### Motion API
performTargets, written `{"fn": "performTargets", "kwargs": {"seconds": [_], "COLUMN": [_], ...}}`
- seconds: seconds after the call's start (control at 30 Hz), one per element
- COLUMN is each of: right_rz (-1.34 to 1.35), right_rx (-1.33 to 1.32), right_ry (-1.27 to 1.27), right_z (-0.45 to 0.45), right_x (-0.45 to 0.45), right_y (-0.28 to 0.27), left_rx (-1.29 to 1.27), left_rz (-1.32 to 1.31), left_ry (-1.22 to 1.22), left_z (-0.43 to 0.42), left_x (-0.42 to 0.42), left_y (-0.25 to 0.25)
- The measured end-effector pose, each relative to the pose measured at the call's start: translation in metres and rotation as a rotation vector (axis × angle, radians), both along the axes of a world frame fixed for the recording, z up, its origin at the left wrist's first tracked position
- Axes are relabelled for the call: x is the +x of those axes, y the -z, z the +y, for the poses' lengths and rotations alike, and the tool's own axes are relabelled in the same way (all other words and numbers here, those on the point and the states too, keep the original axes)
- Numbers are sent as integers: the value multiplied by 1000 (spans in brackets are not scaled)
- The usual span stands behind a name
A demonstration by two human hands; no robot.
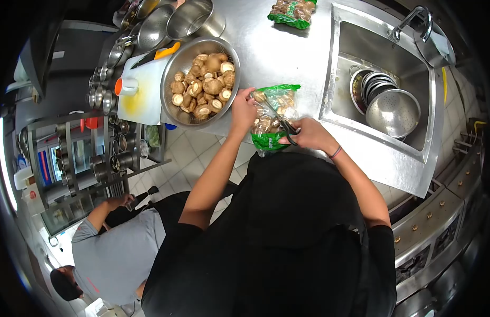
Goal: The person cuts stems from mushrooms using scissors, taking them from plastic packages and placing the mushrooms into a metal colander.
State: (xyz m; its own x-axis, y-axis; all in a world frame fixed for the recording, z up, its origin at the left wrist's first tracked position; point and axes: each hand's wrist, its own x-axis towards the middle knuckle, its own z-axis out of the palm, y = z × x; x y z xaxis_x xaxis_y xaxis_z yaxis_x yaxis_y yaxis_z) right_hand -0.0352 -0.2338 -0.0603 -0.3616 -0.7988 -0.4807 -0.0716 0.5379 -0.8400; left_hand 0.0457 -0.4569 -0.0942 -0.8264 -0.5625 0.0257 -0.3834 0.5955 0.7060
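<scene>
A clear plastic bag of mushrooms (288,103) with green printed ends lies on the steel counter in front of me. My left hand (243,112) is closed on the bag's left edge. In my right hand (312,134) is a pair of scissors (288,127) with black handles. Their blades reach across the bag towards its upper left; whether they pierce the plastic I cannot tell. Just left of the bag stands a metal colander (168,100) holding many loose brown mushrooms (201,87).
Another bag of mushrooms (293,11) lies at the counter's back. On the right, a sink (344,55) contains stacked dishes and a perforated bowl (394,113). A white cutting board (144,108) carries a knife with an orange handle (167,50). A person (118,253) stands at lower left.
</scene>
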Motion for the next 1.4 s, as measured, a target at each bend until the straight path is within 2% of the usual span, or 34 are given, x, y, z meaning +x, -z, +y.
{"fn": "performTargets", "kwargs": {"seconds": [0.03, 0.1, 0.27, 0.33, 0.47, 0.67, 0.77, 0.87, 0.93, 0.97, 1.03, 1.07, 1.13, 1.17, 1.23, 1.27, 1.33, 1.37, 1.4], "right_rz": [119, 119, 3, -174, -162, -136, -116, -212, -232, -231, -172, -173, -79, -79, -125, -126, -85, -85, -21], "right_rx": [-39, -7, 45, 55, 91, 72, 92, 60, 130, 130, 95, 94, 73, 73, 12, 12, 7, 7, 14], "right_ry": [5, 28, 74, 75, 45, 41, 61, 92, 115, 118, 140, 138, 120, 117, 126, 128, 95, 94, 59], "right_z": [3, 8, 17, 18, 16, 16, 26, 38, 44, 46, 50, 52, 59, 62, 67, 67, 68, 66, 64], "right_x": [3, 6, 4, 2, 0, -2, -2, -1, -1, 0, 5, 7, 9, 9, 10, 11, 12, 11, 10], "right_y": [5, -5, -16, -14, -16, -22, -24, -19, -25, -25, -25, -26, -26, -25, -23, -22, -22, -25, -31], "left_rx": [143, 440, 557, 611, 551, 652, 631, 626, 449, 449, 233, 231, -148, -148, 53, 54, 408, 407, 511], "left_rz": [20, 90, 167, 228, 246, 266, 224, 232, 212, 212, 245, 245, 301, 300, 187, 186, 48, 47, 55], "left_ry": [-53, -176, -227, -220, -154, -68, -97, -132, -109, -106, -119, -120, -59, -62, 235, 238, 153, 151, 105], "left_z": [0, 8, 10, 11, 15, 4, 7, 9, 9, 12, 16, 23, 40, 44, 47, 50, 59, 59, 57], "left_x": [0, -3, 0, 3, 6, 7, 2, 0, 0, -2, -2, -2, -1, 6, 16, 15, 13, 13, 12], "left_y": [6, 2, 8, 13, 15, 12, 9, 15, 24, 19, 10, -5, -36, -40, -46, -45, -42, -37, -28]}}
